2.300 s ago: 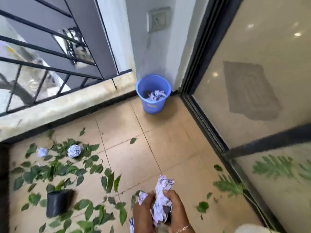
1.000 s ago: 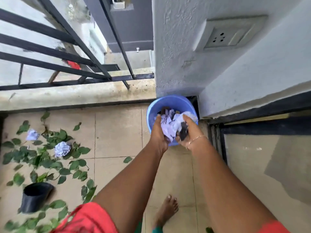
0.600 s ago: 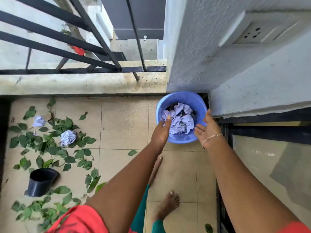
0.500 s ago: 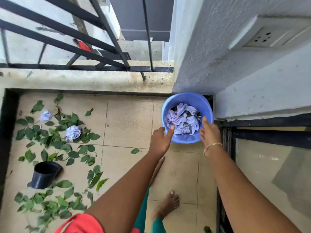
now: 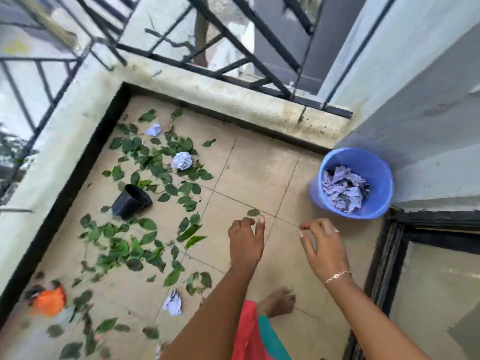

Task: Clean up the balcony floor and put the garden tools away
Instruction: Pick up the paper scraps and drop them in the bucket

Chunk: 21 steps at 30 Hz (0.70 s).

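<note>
Both bare arms are stretched forward and down. The left hand (image 5: 246, 241) is seen from the back, with its fingers loosely bent, one held straighter, and nothing gripped. The right hand (image 5: 324, 246) is held beside it, apart, back up, with fingers loosely curled and empty. A thin bracelet (image 5: 337, 276) is worn on the right wrist. A bare foot (image 5: 278, 301) is seen between the forearms.

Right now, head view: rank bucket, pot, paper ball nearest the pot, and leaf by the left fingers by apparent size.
1. Bucket, largest.
2. Pot.
3. Paper ball.
4. Leaf, smallest.
</note>
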Each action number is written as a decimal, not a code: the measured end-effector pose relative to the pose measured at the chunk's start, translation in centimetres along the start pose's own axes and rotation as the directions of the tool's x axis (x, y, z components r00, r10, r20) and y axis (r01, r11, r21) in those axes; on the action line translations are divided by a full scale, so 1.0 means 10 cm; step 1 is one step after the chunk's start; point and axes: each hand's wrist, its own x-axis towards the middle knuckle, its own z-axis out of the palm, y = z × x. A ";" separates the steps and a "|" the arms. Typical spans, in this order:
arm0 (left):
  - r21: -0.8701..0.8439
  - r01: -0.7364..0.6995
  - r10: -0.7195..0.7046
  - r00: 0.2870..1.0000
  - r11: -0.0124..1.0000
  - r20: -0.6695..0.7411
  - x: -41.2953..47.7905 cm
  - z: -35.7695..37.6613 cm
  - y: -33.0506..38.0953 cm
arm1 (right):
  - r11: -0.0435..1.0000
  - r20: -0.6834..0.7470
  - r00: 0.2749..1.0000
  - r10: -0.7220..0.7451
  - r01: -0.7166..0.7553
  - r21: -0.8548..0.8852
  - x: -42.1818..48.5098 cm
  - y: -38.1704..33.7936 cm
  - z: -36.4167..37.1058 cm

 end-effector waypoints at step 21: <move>-0.215 0.178 -0.159 0.982 0.960 0.100 -0.63 -1.49 -3.99 | 0.981 0.283 0.942 0.180 -0.192 0.017 -1.72 -2.11 2.87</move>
